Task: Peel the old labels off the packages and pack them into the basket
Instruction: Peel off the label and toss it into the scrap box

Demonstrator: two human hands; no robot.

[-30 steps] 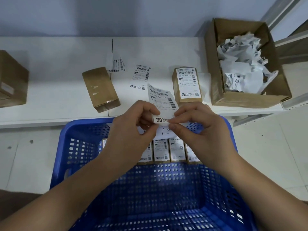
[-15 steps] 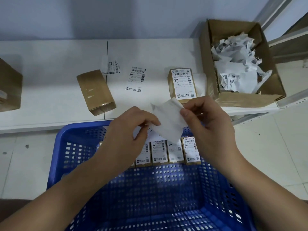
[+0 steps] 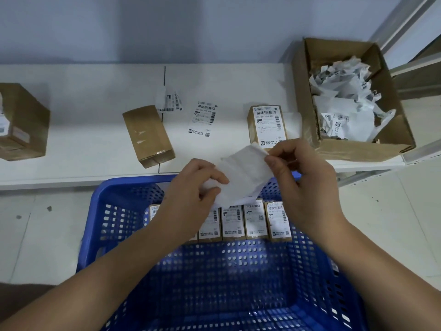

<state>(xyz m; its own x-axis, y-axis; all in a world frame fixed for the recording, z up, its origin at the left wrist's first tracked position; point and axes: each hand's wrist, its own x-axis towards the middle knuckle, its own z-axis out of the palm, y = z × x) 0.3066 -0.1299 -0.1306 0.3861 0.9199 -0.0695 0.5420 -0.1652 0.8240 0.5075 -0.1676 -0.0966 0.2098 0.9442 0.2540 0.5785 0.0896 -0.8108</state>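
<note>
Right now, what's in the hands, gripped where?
A white label sheet. The left hand pinches its lower-left end, the right hand its upper-right corner, above the blue basket.

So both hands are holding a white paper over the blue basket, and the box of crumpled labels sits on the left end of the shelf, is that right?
Not quite. The open cardboard box of crumpled labels sits at the right end of the shelf, not the left, as the head view shows. The rest holds: the left hand and right hand both pinch the white paper over the blue basket.
</note>
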